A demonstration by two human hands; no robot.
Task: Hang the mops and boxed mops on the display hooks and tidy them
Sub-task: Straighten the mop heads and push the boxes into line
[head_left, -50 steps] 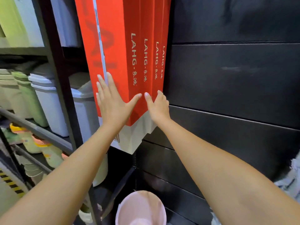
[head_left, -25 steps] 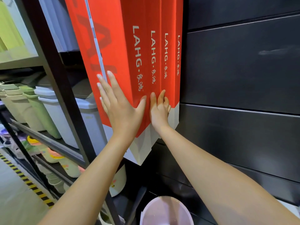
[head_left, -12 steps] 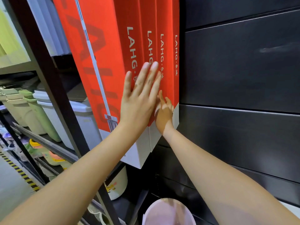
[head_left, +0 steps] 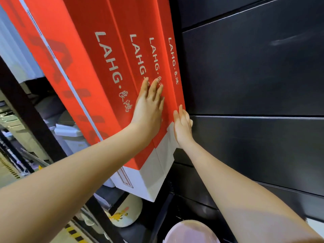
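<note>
Left hand (head_left: 149, 104) flat, fingers straight, pressing narrow sides of middle long red-and-white cardboard mop boxes (head_left: 105, 55); half second ago it lay further left. Right hand (head_left: 182, 128) flat, fingers straight, on outermost box beside black slatted wall panel (head_left: 254, 76), now apart from left hand. Four smooth rectangular boxes, side by side, touching. One round pink plastic basin (head_left: 191, 232) below.

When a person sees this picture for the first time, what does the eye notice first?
The row of bright red boxed mops marked LAHG, lined up side by side at upper left, dominates. The left hand presses flat on their narrow faces in the centre, and the right hand touches the rightmost box beside the dark wall panels.
</note>
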